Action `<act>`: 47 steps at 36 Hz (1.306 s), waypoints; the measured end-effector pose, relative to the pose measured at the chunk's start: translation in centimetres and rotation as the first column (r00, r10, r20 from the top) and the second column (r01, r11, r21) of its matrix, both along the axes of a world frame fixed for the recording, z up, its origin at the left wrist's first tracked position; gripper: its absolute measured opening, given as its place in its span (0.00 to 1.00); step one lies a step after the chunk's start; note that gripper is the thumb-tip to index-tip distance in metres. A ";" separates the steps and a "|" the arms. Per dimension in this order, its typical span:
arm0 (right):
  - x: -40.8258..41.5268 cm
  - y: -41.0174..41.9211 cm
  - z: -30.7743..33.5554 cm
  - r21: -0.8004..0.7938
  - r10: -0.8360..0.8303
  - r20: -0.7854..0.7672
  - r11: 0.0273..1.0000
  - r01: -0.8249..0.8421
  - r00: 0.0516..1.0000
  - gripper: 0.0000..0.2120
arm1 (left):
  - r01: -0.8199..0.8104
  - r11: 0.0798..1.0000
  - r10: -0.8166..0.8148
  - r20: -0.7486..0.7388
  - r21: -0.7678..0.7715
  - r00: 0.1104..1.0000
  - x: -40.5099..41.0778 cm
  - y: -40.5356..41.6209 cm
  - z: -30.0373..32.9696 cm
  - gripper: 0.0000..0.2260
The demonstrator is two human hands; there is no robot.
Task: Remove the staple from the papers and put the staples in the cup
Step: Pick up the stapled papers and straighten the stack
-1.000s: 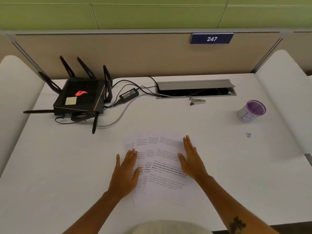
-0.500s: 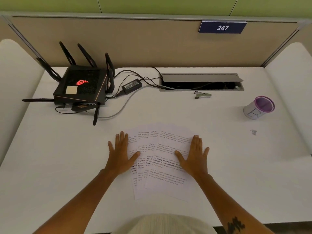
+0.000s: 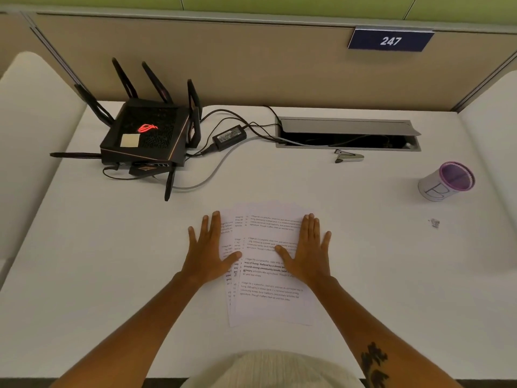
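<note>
My papers (image 3: 268, 275) lie in the middle of the white desk (image 3: 112, 261), right in front of me: a few white printed sheets fanned slightly so that the left edges of the lower ones show in steps beside the top sheet. The print runs in short blocks of small text, mostly too fine to read, though a bold passage near the centre shows words like "way of living. Defined by a slower" and "around strong community bonds". I cannot make out a staple in the sheets from here. My left hand (image 3: 208, 252) rests flat with fingers spread, its thumb on the left edge of the stack and the rest of it on the desk just beside; my right hand (image 3: 306, 252) lies flat and spread on the right side of the top sheet. Both are open, palm down, gripping nothing, with the middle of the page bare between them. The cup (image 3: 446, 182) stands well off to the right, white with a purple rim and a hand-drawn mark like a "B" on its side. A tiny scrap (image 3: 434, 222) lies on the desk nearer me than the cup. The metal staple remover (image 3: 349, 156) sits beyond the papers by the cable hatch (image 3: 347, 127). A blue plate (image 3: 390, 40) on the partition reads "247", and the black router (image 3: 145, 135) at far left shows a glowing red logo.
</note>
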State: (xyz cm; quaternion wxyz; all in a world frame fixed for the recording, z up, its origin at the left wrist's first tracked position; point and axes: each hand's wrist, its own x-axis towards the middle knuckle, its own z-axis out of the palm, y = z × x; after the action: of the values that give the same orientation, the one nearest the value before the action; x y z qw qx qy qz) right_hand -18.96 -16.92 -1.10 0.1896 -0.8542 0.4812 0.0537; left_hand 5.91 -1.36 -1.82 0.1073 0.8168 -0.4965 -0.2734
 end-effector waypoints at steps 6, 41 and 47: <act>1.6 0.7 0.1 0.003 0.062 0.007 0.998 -0.062 0.998 0.54 | -0.053 0.998 0.053 -0.027 -0.014 0.998 0.3 -0.3 0.4 0.55; 3.4 2.2 0.1 0.035 0.107 0.079 0.993 -0.110 0.991 0.55 | -0.480 0.859 0.367 -0.437 -0.181 0.821 -4.0 -0.7 4.9 0.54; 3.0 2.3 0.5 0.161 -0.022 0.281 0.987 -0.025 0.960 0.53 | -0.684 0.707 0.490 -0.572 -0.180 0.658 -6.4 0.5 5.7 0.43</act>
State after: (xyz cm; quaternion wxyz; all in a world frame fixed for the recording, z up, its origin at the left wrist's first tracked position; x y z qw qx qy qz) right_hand -15.99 -14.57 -0.56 0.3252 -0.8351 0.4427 -0.0290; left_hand -0.51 -0.90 3.84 0.4679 0.8014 -0.1984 -0.3154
